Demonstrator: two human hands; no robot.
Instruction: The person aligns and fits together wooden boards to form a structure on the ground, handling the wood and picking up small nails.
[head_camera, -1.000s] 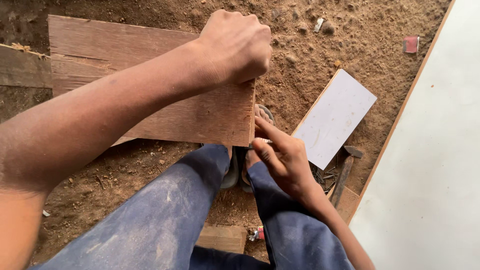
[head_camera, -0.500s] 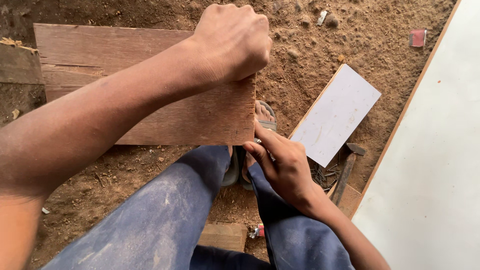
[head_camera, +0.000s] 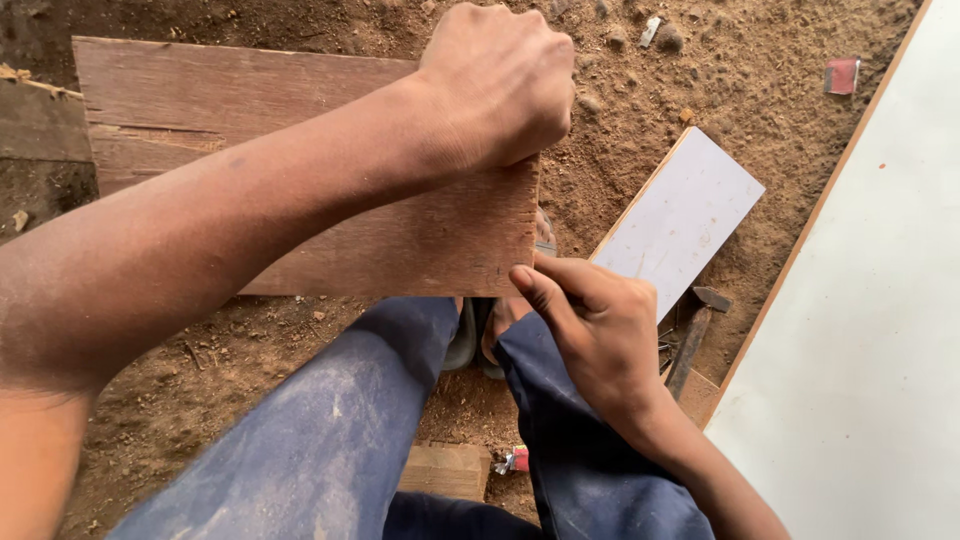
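Your right hand (head_camera: 600, 330) comes up from the lower right with the wrist bent, resting over your right knee. Its fingers are curled, and thumb and forefinger are drawn together at the near right corner of the wooden board (head_camera: 300, 170); whether they pinch anything small you cannot tell.

Your left forearm stretches diagonally across the view from the lower left. Your left hand (head_camera: 495, 90) is clenched in a tight fist at the board's right end, its contents hidden.

The board lies flat on the sandy ground (head_camera: 620, 150), just beyond your knees. A small white panel (head_camera: 690, 215) lies beside it, to the right.
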